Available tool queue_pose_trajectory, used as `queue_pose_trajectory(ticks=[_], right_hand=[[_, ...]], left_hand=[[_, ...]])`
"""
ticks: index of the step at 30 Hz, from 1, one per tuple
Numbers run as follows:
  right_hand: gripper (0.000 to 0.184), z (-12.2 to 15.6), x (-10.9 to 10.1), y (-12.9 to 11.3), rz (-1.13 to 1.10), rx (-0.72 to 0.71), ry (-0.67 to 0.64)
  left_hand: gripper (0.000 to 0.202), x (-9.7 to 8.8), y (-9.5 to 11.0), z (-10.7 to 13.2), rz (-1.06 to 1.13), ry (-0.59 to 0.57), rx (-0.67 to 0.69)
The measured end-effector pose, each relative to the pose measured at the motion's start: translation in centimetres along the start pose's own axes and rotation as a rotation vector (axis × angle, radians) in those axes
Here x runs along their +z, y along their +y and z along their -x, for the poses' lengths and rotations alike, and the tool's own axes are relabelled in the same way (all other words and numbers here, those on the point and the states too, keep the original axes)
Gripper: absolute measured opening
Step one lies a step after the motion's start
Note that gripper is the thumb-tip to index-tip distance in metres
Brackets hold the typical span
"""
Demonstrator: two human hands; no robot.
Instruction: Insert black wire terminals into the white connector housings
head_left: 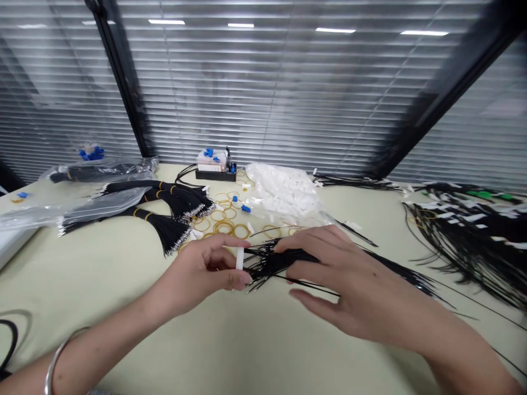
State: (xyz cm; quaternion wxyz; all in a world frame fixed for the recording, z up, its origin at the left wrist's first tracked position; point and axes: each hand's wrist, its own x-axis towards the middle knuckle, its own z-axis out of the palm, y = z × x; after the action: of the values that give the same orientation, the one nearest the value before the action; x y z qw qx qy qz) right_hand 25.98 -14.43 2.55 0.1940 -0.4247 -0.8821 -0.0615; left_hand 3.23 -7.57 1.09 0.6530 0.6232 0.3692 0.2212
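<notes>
Wires point(269, 264) lay between five and six o'clock in the head view; at their nine, the left hand point(201, 269) pinched a white strip point(240, 258); at three, the half-open right hand point(354, 282) spread over them, grip unclear.

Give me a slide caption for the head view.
Left hand pinching a small white piece, right hand spread over black wires, with yellow bands lying beyond.

Yellow rubber bands point(224, 232) lie near a black tray point(212, 176) before slatted blinds point(263, 82).
</notes>
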Motion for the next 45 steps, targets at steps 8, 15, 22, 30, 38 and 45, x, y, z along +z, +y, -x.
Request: queue_pose_trajectory(ticks=[8, 15, 22, 30, 38, 45], right_hand=[[0.014, -0.1, 0.5, 1.9, -0.153, 0.121, 0.067], [0.018, -0.4, 4.8, 2.9, 0.043, 0.168, -0.048], [0.017, -0.8, 6.4, 3.3, -0.020, 0.153, -0.071], [0.021, -1.0, 6.6, 3.4, -0.122, 0.133, -0.038], [0.013, -1.4, 5.2, 3.5, -0.324, 0.185, 0.170], [0.022, -0.4, -0.4, 4.1, -0.248, 0.282, 0.593]], left_hand=[[0.029, 0.6, -0.5, 0.4, -0.442, -0.101, 0.002], [0.036, 0.8, -0.5, 0.4, -0.563, -0.096, 0.039], [0.041, 0.9, -0.7, 0.5, -0.565, -0.083, 0.036], [0.038, 0.8, -0.2, 0.5, -0.402, -0.036, -0.012], [0.036, 0.9, 0.2, 0.7, -0.353, -0.054, -0.005], [0.034, 0.8, 0.0, 0.7, -0.327, -0.063, 0.034]])
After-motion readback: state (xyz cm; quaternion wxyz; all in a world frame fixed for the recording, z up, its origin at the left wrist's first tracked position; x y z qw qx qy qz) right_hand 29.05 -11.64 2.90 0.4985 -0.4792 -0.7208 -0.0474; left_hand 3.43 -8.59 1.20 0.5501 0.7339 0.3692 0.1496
